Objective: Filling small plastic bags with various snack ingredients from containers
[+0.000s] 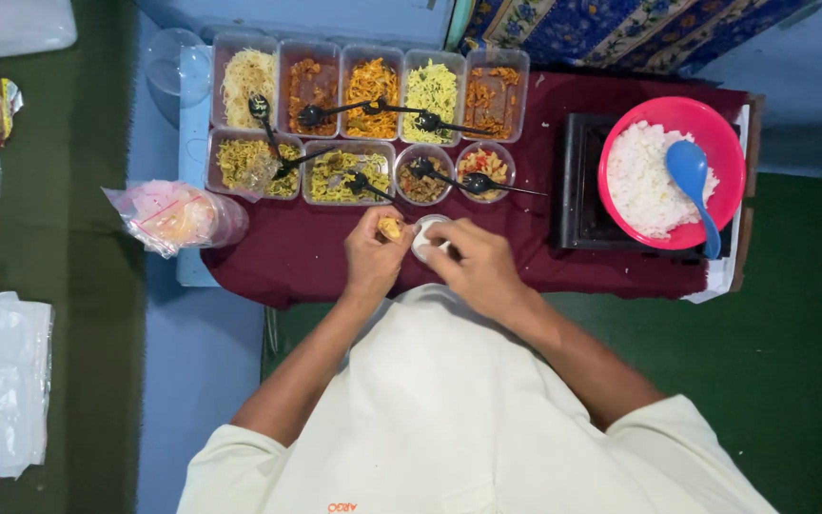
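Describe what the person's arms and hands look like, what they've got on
Both arms are bare from the short cream-white sleeves down. The left hand and right hand wear no gloves; no rings, watch or bracelets show. The shirt has small orange lettering near the hem.

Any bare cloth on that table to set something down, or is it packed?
Free: the maroon cloth between the bagged cups and the left hand, and the strip from the right hand below the black stand. Crowded: the back, where food containers and spoons sit edge to edge.
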